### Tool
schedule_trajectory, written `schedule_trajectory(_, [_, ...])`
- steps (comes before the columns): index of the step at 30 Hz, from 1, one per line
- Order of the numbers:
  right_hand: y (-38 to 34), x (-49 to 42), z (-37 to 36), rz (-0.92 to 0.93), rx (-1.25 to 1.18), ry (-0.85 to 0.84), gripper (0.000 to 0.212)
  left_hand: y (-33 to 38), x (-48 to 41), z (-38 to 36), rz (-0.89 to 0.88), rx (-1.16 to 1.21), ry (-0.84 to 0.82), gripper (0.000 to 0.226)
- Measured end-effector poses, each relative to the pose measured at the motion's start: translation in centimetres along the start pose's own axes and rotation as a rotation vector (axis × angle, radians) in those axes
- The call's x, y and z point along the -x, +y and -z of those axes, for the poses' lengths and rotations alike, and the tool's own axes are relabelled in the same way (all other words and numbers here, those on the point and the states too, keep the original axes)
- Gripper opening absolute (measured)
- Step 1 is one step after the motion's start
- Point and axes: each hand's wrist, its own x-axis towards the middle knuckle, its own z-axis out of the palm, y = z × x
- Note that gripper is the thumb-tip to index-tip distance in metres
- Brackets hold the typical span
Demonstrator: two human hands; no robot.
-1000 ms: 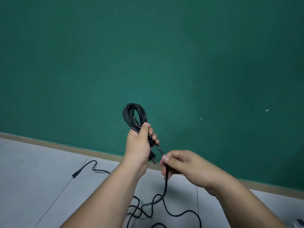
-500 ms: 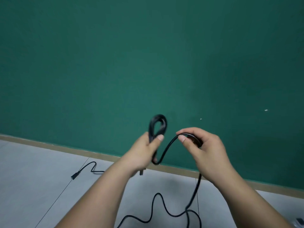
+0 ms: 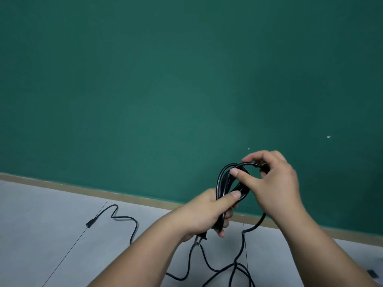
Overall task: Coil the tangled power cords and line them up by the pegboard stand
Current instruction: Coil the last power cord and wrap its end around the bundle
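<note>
L hand [image 3: 207, 216] grips black cord coil [image 3: 221, 179] at its base; R hand [image 3: 273, 183] pinches a loop [image 3: 246, 164] atop coil. Best: match loop size, clamp w/ L thumb.

I am counting a left hand [image 3: 207, 212] and a right hand [image 3: 273, 183], so two. One cord [image 3: 222, 183] is showing, as far as I can tell; its loops are lying too close together for counting. It is ending in one plug [image 3: 200, 239] and one connector [image 3: 89, 224]. Two specks [image 3: 328, 137] are sitting on one wall [image 3: 145, 79]. Two seams [image 3: 72, 247] are crossing one floor [image 3: 41, 224]. One dark thing [image 3: 372, 273] is lying at the lower right.
</note>
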Motion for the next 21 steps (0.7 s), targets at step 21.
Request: schedule_trajectory(21, [-0.8, 1.4, -2.2, -0.349, -0.520, -0.006, 0.015, -0.9, -0.6, 0.1, -0.135, -0.062, 0.245, 0.027])
